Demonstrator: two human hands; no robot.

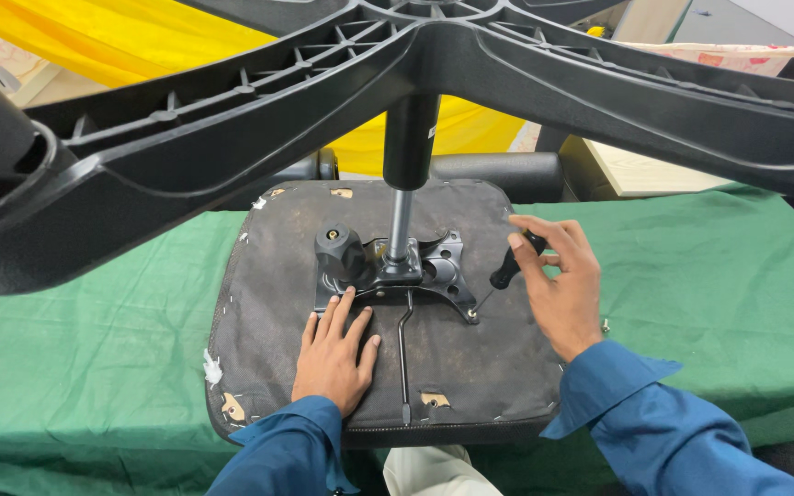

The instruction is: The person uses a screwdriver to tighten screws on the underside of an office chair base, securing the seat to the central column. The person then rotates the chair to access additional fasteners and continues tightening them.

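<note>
Screwdriver (pixel 510 264), pinched by its black handle in the right hand (pixel 561 285), slants onto a screw at the seat's mounting plate (pixel 434 276); best kept square while the flat, empty left hand (pixel 333 354) steadies the upturned seat (pixel 470 367).

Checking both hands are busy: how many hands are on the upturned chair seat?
1: the left hand lies flat on the seat underside. The right hand holds a screwdriver above it.

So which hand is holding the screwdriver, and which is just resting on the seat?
The right hand holds the screwdriver, its tip at the bracket corner. The left hand lies flat on the seat, holding nothing.
</note>
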